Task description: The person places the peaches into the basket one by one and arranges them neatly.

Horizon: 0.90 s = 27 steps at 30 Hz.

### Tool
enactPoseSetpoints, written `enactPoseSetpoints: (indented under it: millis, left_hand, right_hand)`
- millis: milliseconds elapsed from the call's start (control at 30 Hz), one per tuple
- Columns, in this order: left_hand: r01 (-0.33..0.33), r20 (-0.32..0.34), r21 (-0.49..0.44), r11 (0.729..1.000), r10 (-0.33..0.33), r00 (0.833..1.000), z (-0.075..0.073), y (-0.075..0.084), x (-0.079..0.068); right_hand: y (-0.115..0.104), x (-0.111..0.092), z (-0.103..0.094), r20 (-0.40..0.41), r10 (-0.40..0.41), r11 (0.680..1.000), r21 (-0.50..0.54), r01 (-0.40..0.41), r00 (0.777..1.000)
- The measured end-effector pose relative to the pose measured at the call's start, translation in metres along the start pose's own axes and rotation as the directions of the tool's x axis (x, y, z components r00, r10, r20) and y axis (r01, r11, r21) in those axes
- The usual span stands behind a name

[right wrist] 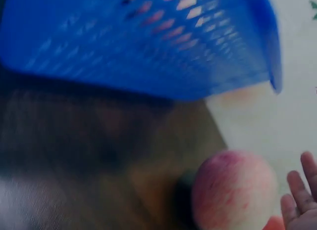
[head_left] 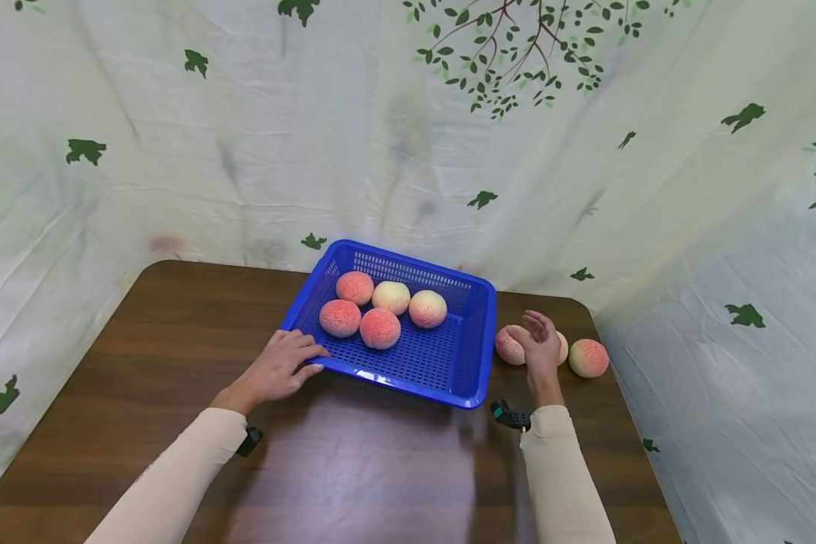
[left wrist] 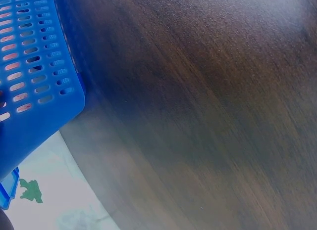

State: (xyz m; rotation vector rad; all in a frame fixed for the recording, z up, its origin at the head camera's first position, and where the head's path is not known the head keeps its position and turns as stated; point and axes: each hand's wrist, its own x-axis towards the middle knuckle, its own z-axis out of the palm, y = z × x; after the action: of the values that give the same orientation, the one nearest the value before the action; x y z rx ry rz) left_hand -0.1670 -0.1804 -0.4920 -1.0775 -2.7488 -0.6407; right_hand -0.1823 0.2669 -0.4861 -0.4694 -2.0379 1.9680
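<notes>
A blue plastic basket (head_left: 408, 381) stands on the table with several red and pale peaches (head_left: 380, 329) inside. My left hand (head_left: 282, 366) holds its front-left corner, fingers over the rim; in the left wrist view most of this hand is out of frame. Right of the basket, my right hand (head_left: 541, 351) hovers with spread fingers among three more peaches. One pink peach (head_left: 509, 345) lies by the basket wall, another peach (head_left: 562, 348) is mostly hidden behind the hand. The third peach (head_left: 588, 358) lies farther right. In the right wrist view, fingers (right wrist: 299, 193) extend beside a peach (right wrist: 233, 190), not around it.
The brown wooden table (head_left: 381, 468) reaches toward me in front of the basket. A pale curtain (head_left: 353, 151) with green leaf prints hangs behind the table and along both sides. The basket's back edge is close to this curtain.
</notes>
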Motion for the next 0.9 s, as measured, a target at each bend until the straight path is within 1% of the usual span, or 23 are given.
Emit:
enactPoseSetpoints:
  millis: [133,200,267,367,433,500,633,700,900]
  left_hand:
    - [0.008,0.007,0.004,1.0,-0.008,1.0,0.001,0.0,0.0]
    - [0.011,0.01,0.007,1.0,-0.011,1.0,0.001,0.0,0.0]
    - [0.013,0.012,0.007,1.0,-0.013,1.0,0.001,0.0,0.0]
    - [0.018,0.017,0.009,1.0,-0.019,1.0,0.0,-0.001,0.0]
    - [0.02,0.018,0.006,1.0,-0.02,1.0,0.0,0.0,0.0]
    - [0.02,0.02,0.007,1.0,-0.02,1.0,0.0,-0.001,0.0]
    - [0.02,0.016,0.005,1.0,-0.02,1.0,0.0,-0.001,0.0]
    - [0.021,0.014,0.007,1.0,-0.022,1.0,0.0,-0.001,0.0]
    - [0.017,0.018,0.015,1.0,-0.017,1.0,0.0,-0.001,0.0]
  right_hand:
    - [0.012,0.0,-0.004,0.002,-0.019,0.999,-0.045,0.019,1.0]
    - [0.015,-0.001,-0.005,0.031,0.0,0.999,-0.055,0.002,1.0]
    - [0.021,0.0,-0.006,0.059,-0.005,0.996,-0.089,0.01,0.998]
    - [0.028,0.001,-0.007,0.1,-0.028,0.984,-0.174,0.045,0.995]
    - [0.036,0.003,-0.008,0.112,-0.05,0.972,-0.223,0.074,0.992]
    - [0.04,0.003,-0.007,0.123,-0.038,0.968,-0.243,0.067,0.992]
    - [0.043,0.002,-0.002,0.131,-0.024,0.963,-0.262,0.058,0.991]
    - [0.044,0.003,0.001,0.132,-0.04,0.957,-0.28,0.076,0.99]
    - [0.051,0.001,0.008,0.167,-0.064,0.958,-0.265,0.107,0.984]
